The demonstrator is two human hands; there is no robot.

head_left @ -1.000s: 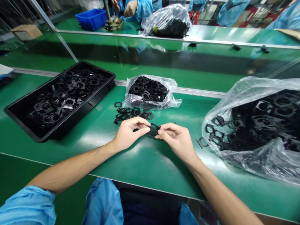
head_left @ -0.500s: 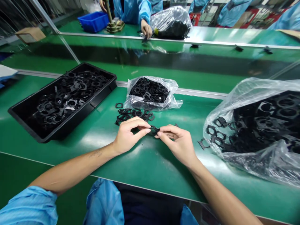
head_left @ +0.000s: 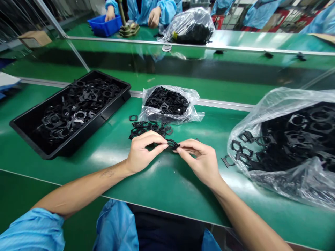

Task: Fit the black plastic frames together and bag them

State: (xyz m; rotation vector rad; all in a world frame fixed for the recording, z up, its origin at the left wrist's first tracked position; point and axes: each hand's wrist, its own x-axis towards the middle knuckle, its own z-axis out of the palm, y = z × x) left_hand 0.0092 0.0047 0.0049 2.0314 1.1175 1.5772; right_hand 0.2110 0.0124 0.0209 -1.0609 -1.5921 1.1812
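Green table (head_left: 162, 181) carries, by size, one large clear bag (head_left: 285, 146) of black parts at the right, one black tray (head_left: 70, 111), one small bag (head_left: 169, 104) and a loose pile (head_left: 146, 128). No writing is legible. Left hand (head_left: 142, 151) and right hand (head_left: 202, 160) both pinch one black ring part (head_left: 172, 144), caught between their fingertips above the table.

On the bench (head_left: 162, 181), a tray (head_left: 110, 108) of parts lies left, a big bag (head_left: 288, 174) right, a small bag (head_left: 167, 116) behind a loose pile (head_left: 146, 128). Both hands meet before that pile.
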